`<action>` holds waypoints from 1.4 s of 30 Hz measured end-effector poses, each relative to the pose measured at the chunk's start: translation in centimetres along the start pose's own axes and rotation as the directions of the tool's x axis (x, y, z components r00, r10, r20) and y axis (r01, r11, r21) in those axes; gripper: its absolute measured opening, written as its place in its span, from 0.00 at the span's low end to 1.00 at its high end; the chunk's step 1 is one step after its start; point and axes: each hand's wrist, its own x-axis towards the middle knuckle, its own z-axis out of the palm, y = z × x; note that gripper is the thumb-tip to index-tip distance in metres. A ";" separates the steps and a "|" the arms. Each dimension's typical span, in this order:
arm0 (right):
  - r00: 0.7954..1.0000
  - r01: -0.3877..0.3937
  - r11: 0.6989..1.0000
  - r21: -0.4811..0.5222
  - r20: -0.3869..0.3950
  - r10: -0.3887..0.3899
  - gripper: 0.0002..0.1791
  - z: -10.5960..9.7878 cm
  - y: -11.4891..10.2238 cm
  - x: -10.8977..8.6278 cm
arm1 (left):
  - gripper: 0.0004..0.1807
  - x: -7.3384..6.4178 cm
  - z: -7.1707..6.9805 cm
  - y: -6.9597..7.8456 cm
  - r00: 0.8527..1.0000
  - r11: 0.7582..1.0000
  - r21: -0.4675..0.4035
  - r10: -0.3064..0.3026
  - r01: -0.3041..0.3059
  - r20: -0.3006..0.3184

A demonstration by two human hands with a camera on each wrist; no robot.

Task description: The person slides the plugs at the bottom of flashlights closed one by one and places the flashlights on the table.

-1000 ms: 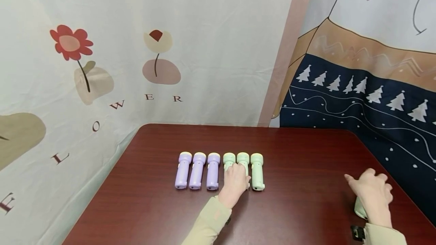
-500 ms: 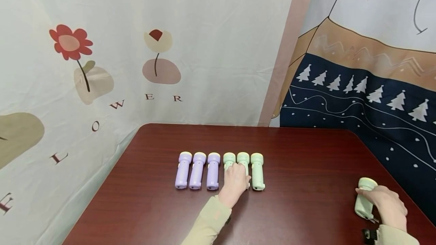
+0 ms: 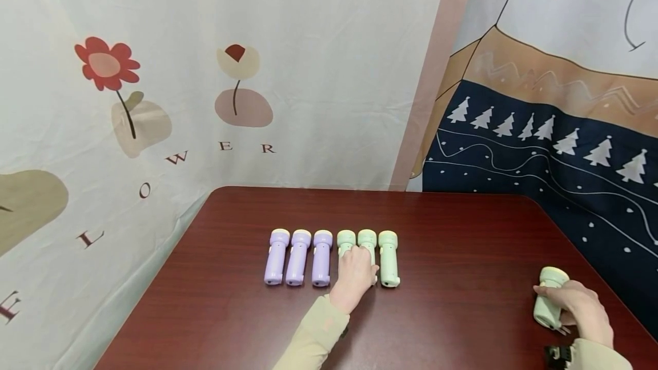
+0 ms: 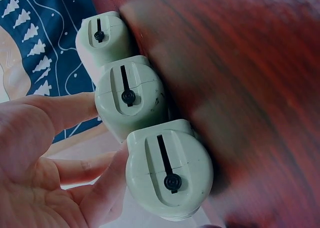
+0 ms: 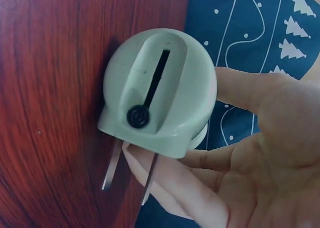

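Observation:
My right hand [image 3: 584,306] holds a pale green flashlight [image 3: 551,301] near the table's right edge. Thumb and fingers lie on opposite sides of it. Two metal plug prongs [image 5: 112,165] stick out from its tail, beside a black slider [image 5: 138,116]; a fingertip lies close by the prongs. My left hand [image 3: 354,278] bends over the left and middle of three green flashlights in the row. In the left wrist view its thumb meets the middle green flashlight [image 4: 131,95] and its other fingers reach the left green flashlight [image 4: 169,173]. The right green flashlight [image 3: 388,261] stands apart from this hand.
Three purple flashlights [image 3: 297,258] lie side by side left of the green ones, heads toward the back. All rest on a dark red wooden table [image 3: 452,256]. Printed fabric [image 3: 329,73] hangs behind it, and dark blue tree-patterned cloth [image 3: 514,147] borders its right side.
My right hand, first spread above the far-right flashlight, has shifted right and down and now grips it. More of that flashlight and its prongs shows. The left hand stays put.

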 end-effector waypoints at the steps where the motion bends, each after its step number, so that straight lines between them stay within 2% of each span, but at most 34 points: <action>1: 1.000 0.004 1.000 0.000 0.000 -0.004 0.33 0.0 0.0 0.0 | 0.16 0.0 0.0 0.0 1.000 1.000 0.001 0.001 -0.001 -0.001; 5: 1.000 0.019 1.000 -0.009 -0.005 -0.019 0.34 0.0 -0.1 0.2 | 0.16 0.0 0.0 0.0 1.000 1.000 0.007 0.004 -0.004 -0.007; 12: 0.996 0.081 0.996 -0.032 -0.032 -0.082 0.27 0.2 -0.9 0.0 | 0.16 0.0 -0.1 0.0 1.000 1.000 0.003 0.000 0.000 -0.008; 17: 0.996 0.074 0.997 -0.021 -0.041 -0.075 0.34 0.2 -1.7 0.0 | 0.16 0.0 0.0 0.1 1.000 1.000 0.014 0.002 -0.002 -0.011; 23: 0.991 0.105 0.994 -0.019 -0.082 -0.106 0.30 0.6 -3.1 -0.3 | 0.16 0.0 -0.1 0.1 1.000 1.000 0.015 -0.003 0.003 -0.008; 27: 0.981 0.154 0.987 -0.040 -0.109 -0.158 0.29 1.1 -4.4 -0.7 | 0.17 0.0 0.0 0.1 1.000 1.000 0.015 -0.013 0.013 -0.003; 33: 0.965 0.212 0.975 -0.067 -0.144 -0.220 0.33 2.0 -6.6 -1.2 | 0.17 -0.1 -0.1 0.1 1.000 1.000 0.021 -0.011 0.011 -0.009; 38: 0.935 0.284 0.956 -0.070 -0.201 -0.292 0.34 3.1 -8.3 -1.8 | 0.17 -0.1 0.0 0.1 1.000 1.000 0.012 -0.010 0.010 -0.016; 42: 0.918 0.316 0.947 -0.049 -0.237 -0.319 0.31 4.1 -9.7 -2.3 | 0.16 -0.2 0.0 0.1 1.000 1.000 0.008 -0.015 0.015 -0.013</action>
